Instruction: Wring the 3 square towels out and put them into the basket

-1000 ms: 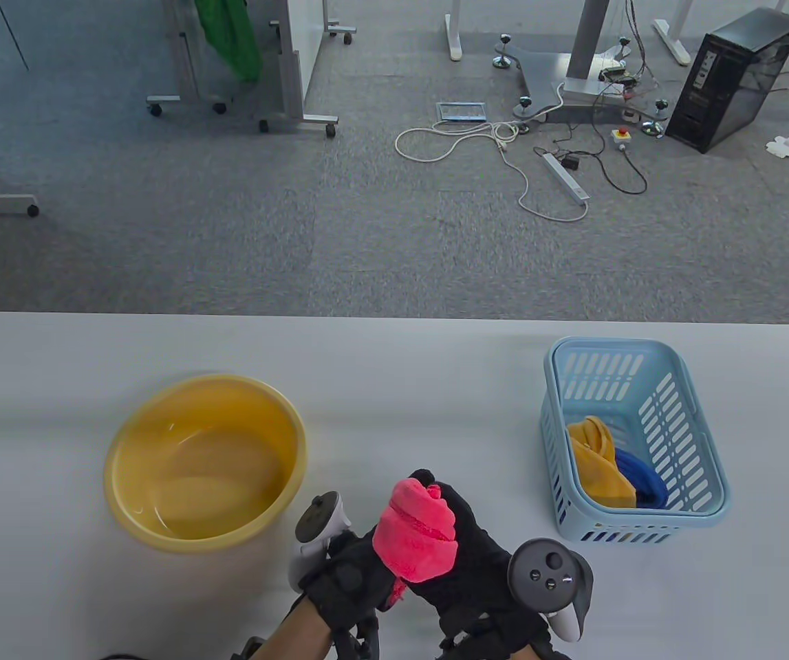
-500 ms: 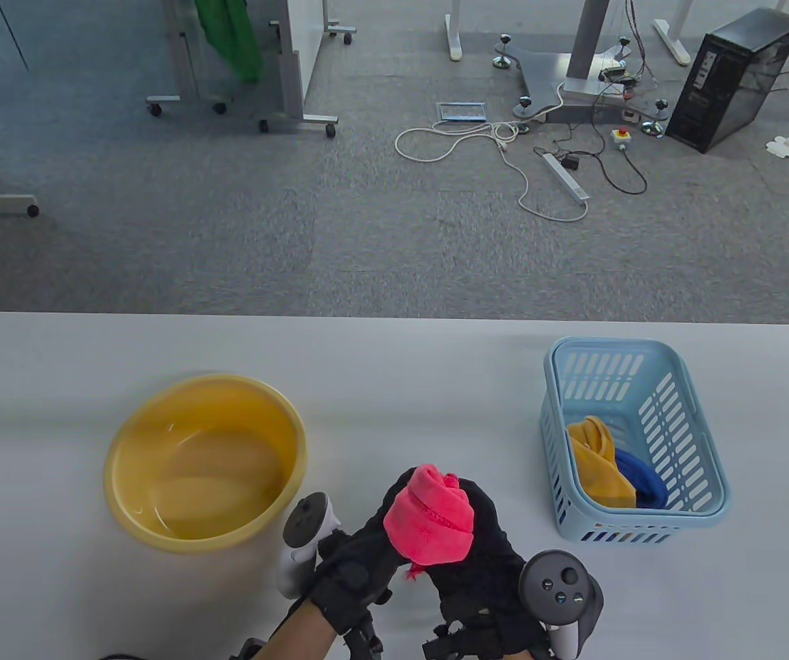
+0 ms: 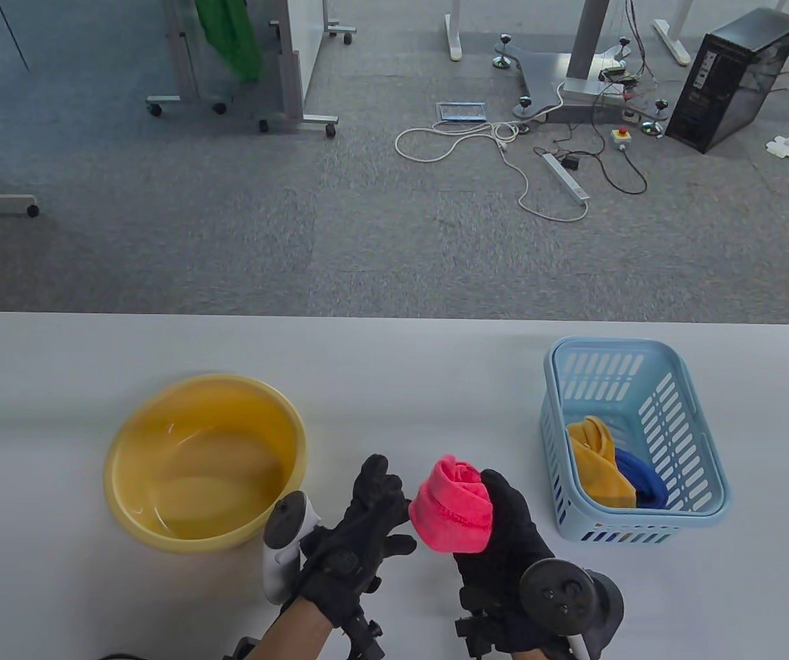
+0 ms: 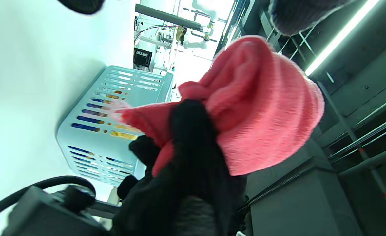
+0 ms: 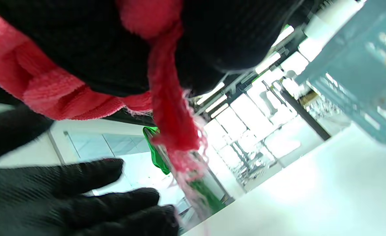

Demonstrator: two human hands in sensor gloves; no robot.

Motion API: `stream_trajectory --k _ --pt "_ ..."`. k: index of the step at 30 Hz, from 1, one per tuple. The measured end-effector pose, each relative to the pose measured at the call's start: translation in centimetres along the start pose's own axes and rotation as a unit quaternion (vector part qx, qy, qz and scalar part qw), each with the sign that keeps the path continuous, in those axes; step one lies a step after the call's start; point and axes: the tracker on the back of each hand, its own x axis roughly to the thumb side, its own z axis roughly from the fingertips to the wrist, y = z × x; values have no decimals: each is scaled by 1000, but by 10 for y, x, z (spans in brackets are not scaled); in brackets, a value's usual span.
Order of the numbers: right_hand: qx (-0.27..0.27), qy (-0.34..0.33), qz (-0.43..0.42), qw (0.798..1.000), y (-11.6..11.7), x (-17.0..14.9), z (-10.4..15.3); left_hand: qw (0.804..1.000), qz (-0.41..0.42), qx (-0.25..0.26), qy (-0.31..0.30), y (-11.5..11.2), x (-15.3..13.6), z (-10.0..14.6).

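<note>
My right hand (image 3: pixel 501 512) grips a bunched pink towel (image 3: pixel 452 514) above the table, between the yellow basin (image 3: pixel 208 379) and the light blue basket (image 3: pixel 607 341). A yellow towel (image 3: pixel 597 467) and a blue towel (image 3: pixel 642 481) lie in the basket's near end. Just left of the pink towel, my left hand (image 3: pixel 380 491) is spread with its fingers straight and holds nothing. In the left wrist view the pink towel (image 4: pixel 265 108) fills the middle in front of the basket (image 4: pixel 114 108). A frayed corner of the towel (image 5: pixel 173 124) hangs below my right palm.
The basin holds shallow water and stands at the table's left. The basket stands at the right, about a hand's width from the pink towel. Beyond the far table edge lie carpet, cables (image 3: pixel 504 151) and a computer tower (image 3: pixel 738 75).
The left hand has let go of the pink towel and spread its fingers. The right hand has carried the towel a little to the right, toward the basket.
</note>
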Motion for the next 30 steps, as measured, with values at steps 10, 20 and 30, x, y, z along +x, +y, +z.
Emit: stream_trajectory --k 10,20,30 --pt "-12 -112 191 975 9 25 7 996 5 -22 85 3 0 6" --pt "16 -177 263 948 34 43 17 989 71 -66 112 2 0 7" --pt "20 -161 241 957 28 44 15 999 -2 5 37 0 -5 -1"
